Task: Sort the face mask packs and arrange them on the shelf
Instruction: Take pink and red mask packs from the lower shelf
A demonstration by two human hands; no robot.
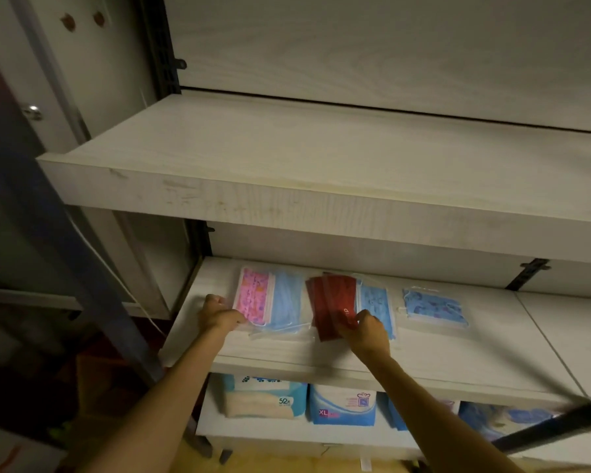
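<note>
Several face mask packs lie in a row on the middle shelf point(458, 353). From the left: a pink patterned pack point(255, 295), a plain light blue pack point(287, 303), a stack of dark red packs point(331, 302), a blue patterned pack point(374, 300), and a separate blue patterned pack point(434, 307) further right. My left hand point(219, 314) grips the lower left corner of the pink patterned pack. At the lower right edge of the dark red packs, my right hand point(369, 327) pinches them.
A white shelf board point(287, 158) juts out above the middle one. On the lower shelf stand packs of tissues or diapers point(342, 406). A blue post point(48, 233) runs diagonally at the left. A dark bar point(560, 428) crosses the lower right.
</note>
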